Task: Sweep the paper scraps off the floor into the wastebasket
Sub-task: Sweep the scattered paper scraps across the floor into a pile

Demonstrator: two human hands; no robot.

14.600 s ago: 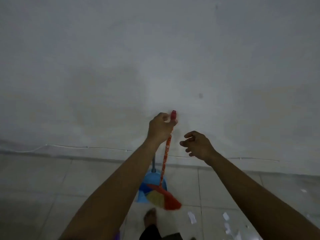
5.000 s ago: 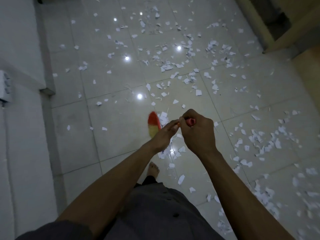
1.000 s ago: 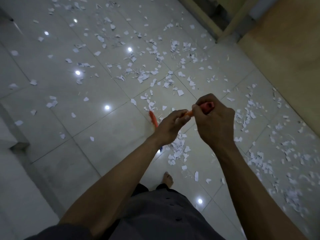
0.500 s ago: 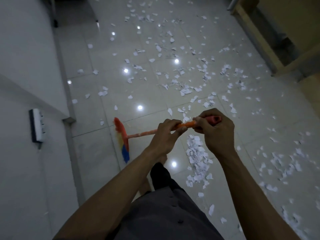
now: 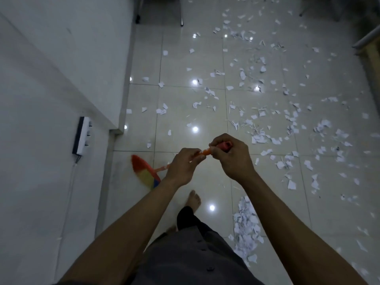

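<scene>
I hold an orange-handled broom with both hands. My right hand point(image 5: 231, 156) grips the red top end of the handle. My left hand point(image 5: 183, 166) grips the handle just below it. The broom head point(image 5: 145, 173), with red, yellow and blue bristles, is blurred low on the left, close to the wall base. White paper scraps point(image 5: 261, 120) lie scattered over the glossy tiled floor ahead and to the right. A swept heap of scraps point(image 5: 245, 229) lies just right of my feet. No wastebasket or dustpan is in view.
A white wall point(image 5: 57, 79) runs along the left with a jutting corner and a white power strip point(image 5: 82, 135) mounted on it. Chair or table legs point(image 5: 182, 11) stand at the far end. A wooden furniture edge point(image 5: 372, 52) shows at the upper right. My bare foot point(image 5: 193, 199) is below my hands.
The broom head has swung in nearer to me along the wall base. My view has tilted up the corridor. Both hands keep their grip on the handle.
</scene>
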